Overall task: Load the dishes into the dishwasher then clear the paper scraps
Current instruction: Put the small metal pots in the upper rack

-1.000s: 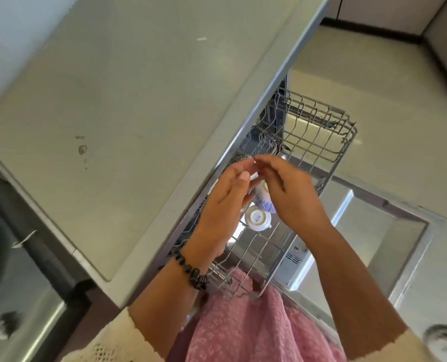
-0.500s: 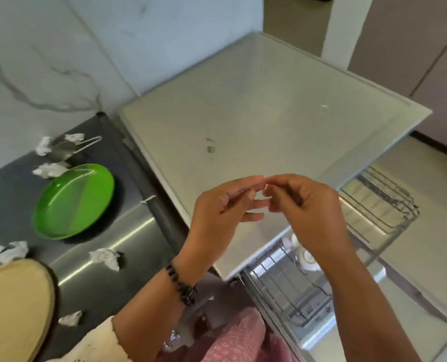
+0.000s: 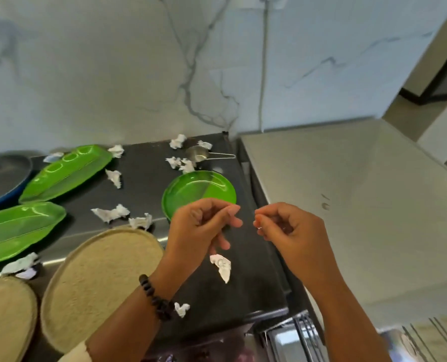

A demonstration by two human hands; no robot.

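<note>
Over the dark counter (image 3: 144, 184), both hands hover w/ fingers loosely curled. Left hand (image 3: 201, 226): thumb and forefinger tips close together, nothing visibly between them, other fingers relaxed. Right hand (image 3: 287, 228): fingers curled in, a tiny pale speck shows at the fingertips (image 3: 259, 227) — can't tell if it's a scrap pinched there or just glare.

Dishes not yet loaded, all to the left & beyond the hands: round green plate (image 3: 198, 192) just past the left hand, so left is nearer; two green leaf-shaped trays (image 3: 65, 169) further left, long axes running diagonally; two tan oval boards (image 3: 99, 278) near the counter's front edge; small metal cup w/ wire handle (image 3: 200, 154) by the wall, handle pointing right. Dishwasher rack (image 3: 305, 333) peeks out bottom right, below the grey worktop (image 3: 360, 205).

Paper scraps (image 3: 221, 265) lie scattered on the counter, one directly below the left hand.

Judgement: plate is likely next — short reach fwd-left, then carry it right & down to the rack. Scraps come last.
</note>
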